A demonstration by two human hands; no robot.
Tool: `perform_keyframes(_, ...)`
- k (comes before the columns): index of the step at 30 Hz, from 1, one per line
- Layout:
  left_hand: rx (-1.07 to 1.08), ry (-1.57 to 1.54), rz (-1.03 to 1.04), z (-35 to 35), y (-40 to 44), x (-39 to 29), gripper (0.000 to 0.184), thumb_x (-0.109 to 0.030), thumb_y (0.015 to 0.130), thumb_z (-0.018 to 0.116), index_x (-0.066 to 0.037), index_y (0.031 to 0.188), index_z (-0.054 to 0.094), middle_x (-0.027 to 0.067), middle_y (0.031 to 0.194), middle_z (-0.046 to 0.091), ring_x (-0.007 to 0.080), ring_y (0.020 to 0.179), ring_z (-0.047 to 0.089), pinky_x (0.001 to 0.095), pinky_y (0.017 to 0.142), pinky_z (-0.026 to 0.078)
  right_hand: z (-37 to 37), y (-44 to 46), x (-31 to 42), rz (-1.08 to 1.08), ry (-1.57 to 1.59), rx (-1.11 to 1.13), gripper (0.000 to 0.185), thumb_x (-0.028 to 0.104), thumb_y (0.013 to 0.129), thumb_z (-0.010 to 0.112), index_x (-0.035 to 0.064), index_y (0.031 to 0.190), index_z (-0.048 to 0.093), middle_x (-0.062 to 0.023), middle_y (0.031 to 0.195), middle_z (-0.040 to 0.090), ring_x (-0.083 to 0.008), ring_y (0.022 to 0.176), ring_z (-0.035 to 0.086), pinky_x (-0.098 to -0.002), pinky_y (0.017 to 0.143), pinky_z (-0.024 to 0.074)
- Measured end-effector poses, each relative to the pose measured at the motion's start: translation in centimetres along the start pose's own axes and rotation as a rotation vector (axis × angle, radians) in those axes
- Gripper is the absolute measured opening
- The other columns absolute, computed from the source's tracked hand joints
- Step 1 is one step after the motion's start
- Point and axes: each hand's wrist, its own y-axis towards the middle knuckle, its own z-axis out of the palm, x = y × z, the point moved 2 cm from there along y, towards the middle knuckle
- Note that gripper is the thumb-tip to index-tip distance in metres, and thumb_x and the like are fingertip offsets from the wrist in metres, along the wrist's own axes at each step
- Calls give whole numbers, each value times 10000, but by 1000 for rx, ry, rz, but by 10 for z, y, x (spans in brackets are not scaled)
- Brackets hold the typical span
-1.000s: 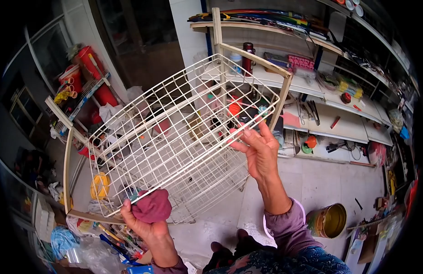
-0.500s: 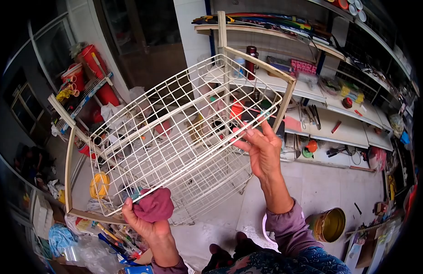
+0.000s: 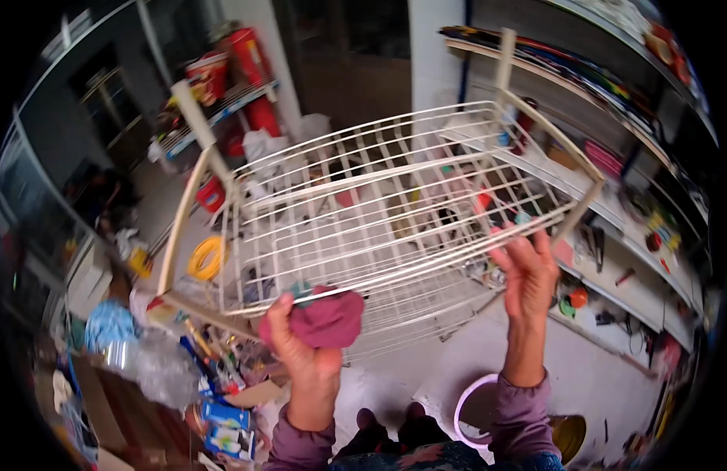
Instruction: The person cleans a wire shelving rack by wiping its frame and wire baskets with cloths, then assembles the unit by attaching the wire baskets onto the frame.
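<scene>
A white wire basket (image 3: pixel 410 271) is held up in front of me, within a cream frame (image 3: pixel 184 224) with posts at both ends. My left hand (image 3: pixel 307 365) is closed at its near left edge, thumb up over the rim, with a bunched maroon cloth (image 3: pixel 332 318) in the grip. Farther right along the same rim, my right hand (image 3: pixel 530 275) has its fingers bent around the wire. Small teal bits show on the rim near each hand. Below it, another wire tier (image 3: pixel 414 318) shows through the mesh.
Shelves with tools and goods (image 3: pixel 615 275) line the right side. A yellow coiled hose (image 3: pixel 206 259) lies on the floor at left. Nearer me are clear plastic bags (image 3: pixel 163 369) and a cardboard box (image 3: pixel 128 416). A pink-rimmed bucket (image 3: pixel 460 408) and a metal tin (image 3: pixel 569 436) stand by my feet.
The view has swung left, so the basket and frame sit farther right. The basket looks more level and its mesh is seen more edge-on. Both hands have kept their hold.
</scene>
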Motion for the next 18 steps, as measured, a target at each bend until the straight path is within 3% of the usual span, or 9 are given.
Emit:
perform_keyframes(4, 39, -103, -31, 4, 2, -1, 251, -254, 768, 630, -59, 909, 560, 105, 880, 623, 233, 804, 605, 395, 770, 496, 4, -1, 0, -21, 24, -36, 615, -48, 783, 542, -73, 1322, 248, -254, 1095, 535, -376, 998, 575, -428, 780, 559)
perform_keyframes(10, 83, -105, -139, 21, -9, -8, 191, -223, 788, 611, -85, 884, 520, 93, 884, 578, 208, 837, 575, 359, 788, 477, 1, 1, -1, -7, 37, -33, 568, -21, 819, 538, -71, 1311, 257, -258, 1107, 521, -374, 1016, 565, -431, 778, 560)
perform_keyframes(18, 108, -87, -143, 16, -13, -5, 231, -243, 780, 599, -57, 913, 563, 96, 889, 623, 232, 831, 607, 388, 800, 491, -3, 2, 0, -16, 19, -45, 564, -20, 821, 536, -72, 1310, 259, -273, 1115, 509, -374, 1018, 564, -428, 783, 557)
